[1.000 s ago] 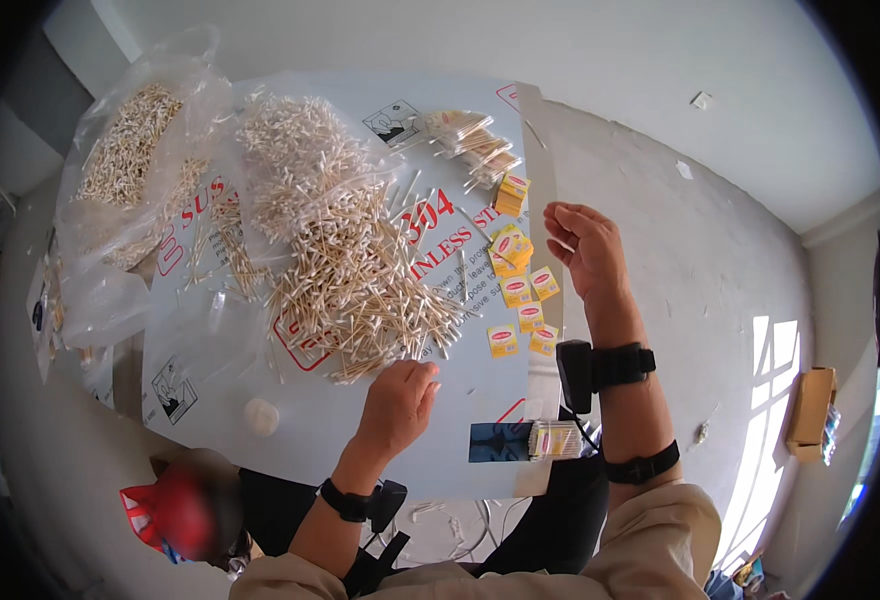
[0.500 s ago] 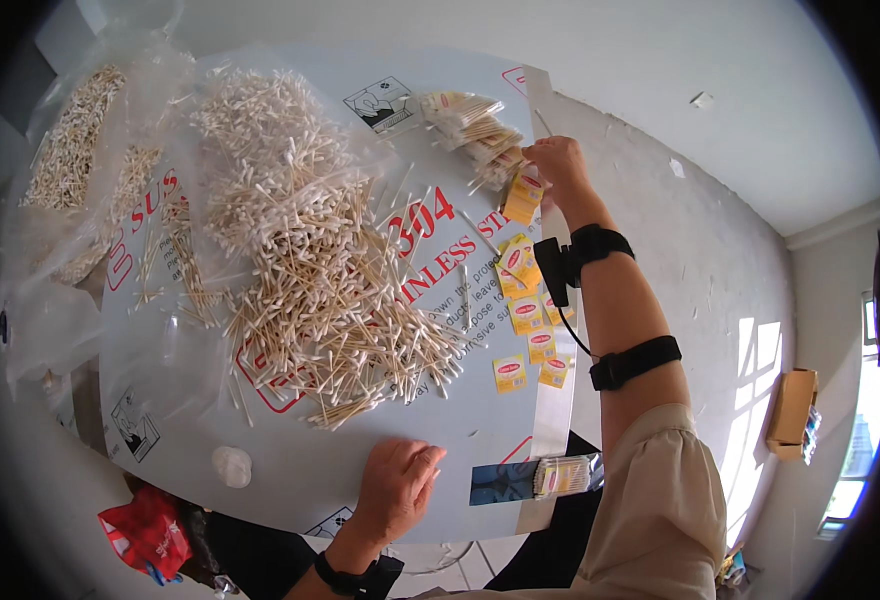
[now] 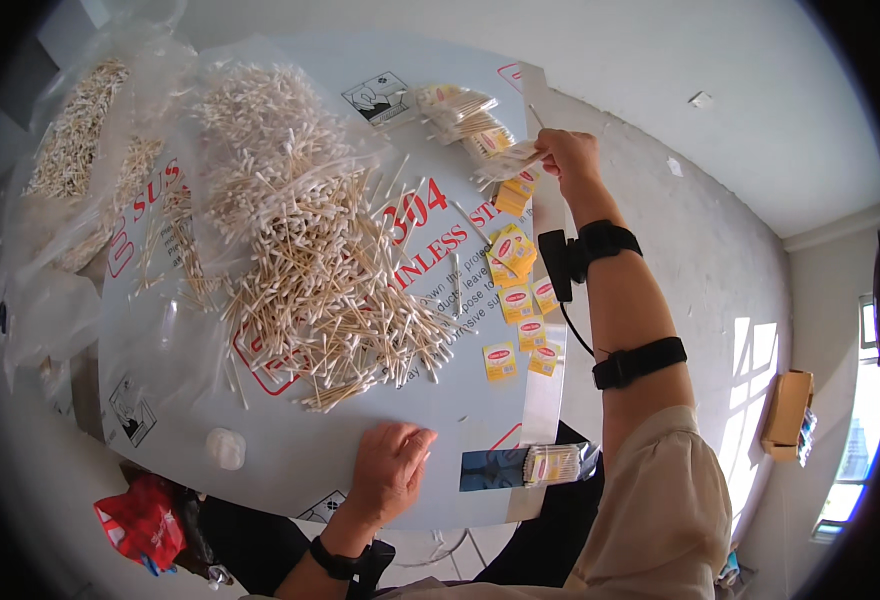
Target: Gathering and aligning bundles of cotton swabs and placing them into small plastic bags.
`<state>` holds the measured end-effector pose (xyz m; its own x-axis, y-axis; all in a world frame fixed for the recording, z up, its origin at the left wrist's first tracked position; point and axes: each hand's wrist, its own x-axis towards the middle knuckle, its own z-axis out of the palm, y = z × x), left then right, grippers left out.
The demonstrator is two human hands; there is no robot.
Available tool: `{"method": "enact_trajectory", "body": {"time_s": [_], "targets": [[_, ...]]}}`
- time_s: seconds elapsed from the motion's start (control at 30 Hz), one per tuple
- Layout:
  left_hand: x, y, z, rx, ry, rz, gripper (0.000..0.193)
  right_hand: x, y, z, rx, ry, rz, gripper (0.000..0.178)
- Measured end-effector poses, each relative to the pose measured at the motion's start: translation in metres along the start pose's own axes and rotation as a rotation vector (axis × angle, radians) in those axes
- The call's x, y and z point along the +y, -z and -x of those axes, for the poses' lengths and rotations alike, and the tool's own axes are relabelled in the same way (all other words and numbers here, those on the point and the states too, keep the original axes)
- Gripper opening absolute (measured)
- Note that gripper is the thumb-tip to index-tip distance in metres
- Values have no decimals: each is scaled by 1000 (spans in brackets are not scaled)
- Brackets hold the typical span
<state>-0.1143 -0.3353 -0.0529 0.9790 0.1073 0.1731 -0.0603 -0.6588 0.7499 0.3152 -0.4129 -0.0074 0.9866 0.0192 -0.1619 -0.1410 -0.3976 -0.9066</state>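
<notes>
Cotton swabs (image 3: pixel 330 310) spread in a loose heap from a clear bag (image 3: pixel 270 130) across a tabletop (image 3: pixel 290 455) as a person's right hand (image 3: pixel 568 160) pinches a clear packet (image 3: pixel 511 161) at the far right, just beyond a stack of yellow cards (image 3: pixel 511 197). Of the two hands, the left hand (image 3: pixel 390 468) rests released near the close edge, fingers loosely curled, with a filled packet (image 3: pixel 557 464) to its right.

Loose beige sleeve (image 3: pixel 650 500), two black right-arm straps (image 3: pixel 655 358), black box (image 3: pixel 554 262), thin black cable (image 3: pixel 574 332), black left wristband (image 3: pixel 332 562)
</notes>
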Motion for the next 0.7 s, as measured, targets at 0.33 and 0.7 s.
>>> {"method": "enact_trajectory", "body": {"time_s": [0.33,0.7], "targets": [[57,34,4,309,121,341,24,35,58,210,-438,-422,-998,17],[153,17,61,409,99,793,63,104,66,449,-572,-442,-1522,19]]}}
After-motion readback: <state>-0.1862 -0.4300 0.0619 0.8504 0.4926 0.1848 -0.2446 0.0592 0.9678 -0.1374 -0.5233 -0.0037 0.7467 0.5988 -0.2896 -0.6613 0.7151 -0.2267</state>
